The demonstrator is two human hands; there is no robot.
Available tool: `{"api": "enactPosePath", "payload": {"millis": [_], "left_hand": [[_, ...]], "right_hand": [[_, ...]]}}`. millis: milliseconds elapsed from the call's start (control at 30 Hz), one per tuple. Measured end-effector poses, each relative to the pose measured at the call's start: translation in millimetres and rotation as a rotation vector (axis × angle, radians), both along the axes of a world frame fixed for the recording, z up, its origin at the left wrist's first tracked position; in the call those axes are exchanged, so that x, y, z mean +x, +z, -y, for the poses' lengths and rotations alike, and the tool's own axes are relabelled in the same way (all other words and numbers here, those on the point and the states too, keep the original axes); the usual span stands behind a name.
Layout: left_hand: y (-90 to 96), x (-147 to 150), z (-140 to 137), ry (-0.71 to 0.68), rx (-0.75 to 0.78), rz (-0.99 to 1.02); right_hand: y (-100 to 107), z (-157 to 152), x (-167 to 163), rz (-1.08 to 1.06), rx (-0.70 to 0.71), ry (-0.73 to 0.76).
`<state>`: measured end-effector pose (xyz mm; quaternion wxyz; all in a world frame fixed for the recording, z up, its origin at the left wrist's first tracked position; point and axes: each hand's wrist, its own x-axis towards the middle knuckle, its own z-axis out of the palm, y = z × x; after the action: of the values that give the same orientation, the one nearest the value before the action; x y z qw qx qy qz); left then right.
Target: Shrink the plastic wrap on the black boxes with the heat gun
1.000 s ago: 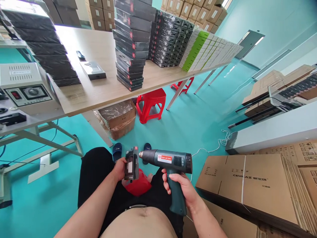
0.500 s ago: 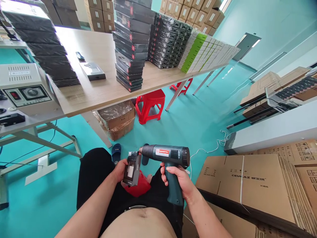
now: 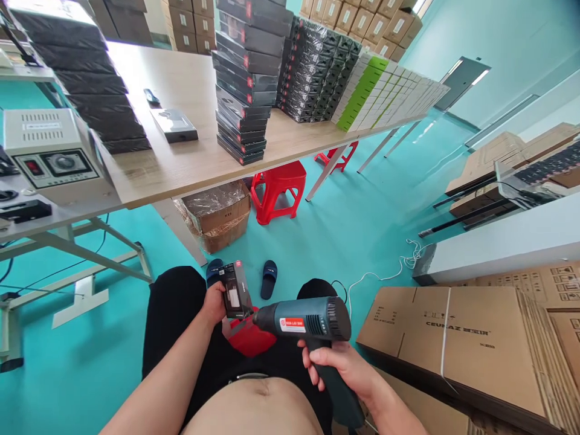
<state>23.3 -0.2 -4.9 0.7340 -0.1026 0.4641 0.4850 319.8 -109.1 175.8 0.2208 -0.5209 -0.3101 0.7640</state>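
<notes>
My left hand [image 3: 214, 304] grips a small black product box [image 3: 235, 291] by its left side, tilted above my lap. In my right hand [image 3: 333, 365] is a dark green heat gun [image 3: 301, 320], held by its handle. Its nozzle points left and sits close to the box's lower right corner; whether they touch I cannot tell. Below the box a red stool seat [image 3: 251, 338] shows between my legs.
The wooden table [image 3: 181, 166] ahead carries tall stacks of black boxes [image 3: 247, 90], white and green boxes [image 3: 362, 90] and a grey control unit [image 3: 57, 157]. Flattened cartons [image 3: 421, 338] lie at my right. A white cable [image 3: 380, 277] runs across the floor.
The heat gun has dropped lower, its nozzle moving from the box's top edge to its lower right corner. The box has turned and risen slightly in my left hand.
</notes>
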Motion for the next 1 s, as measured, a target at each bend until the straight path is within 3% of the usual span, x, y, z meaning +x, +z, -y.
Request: {"api": "enactPosePath", "payload": {"millis": [200,400,500,600,733,833,1000], "left_hand": [[8.6,2,0,0.033,0.008,-0.013],[2.1,-1,2,-0.006,0.041,-0.056],[-4.4,-1,4,-0.041,0.138,-0.163],[-8.1,3,6,-0.103,0.342,-0.335],[-8.5,8,9,-0.312,0.624,-0.600],[-8.6,8,9,-0.423,0.682,-0.689],[-10.0,8,8,-0.473,0.708,-0.816]], "right_hand": [[-5,6,-4,-0.034,0.000,-0.090],[-12,5,-13,-0.034,0.036,-0.147],[-11,3,-7,-0.042,0.023,-0.124],[-7,0,3,-0.071,0.008,-0.073],[-2,-10,15,-0.033,0.058,-0.221],[0,-17,23,-0.027,0.069,-0.239],[-1,-19,27,-0.001,0.075,-0.174]]}}
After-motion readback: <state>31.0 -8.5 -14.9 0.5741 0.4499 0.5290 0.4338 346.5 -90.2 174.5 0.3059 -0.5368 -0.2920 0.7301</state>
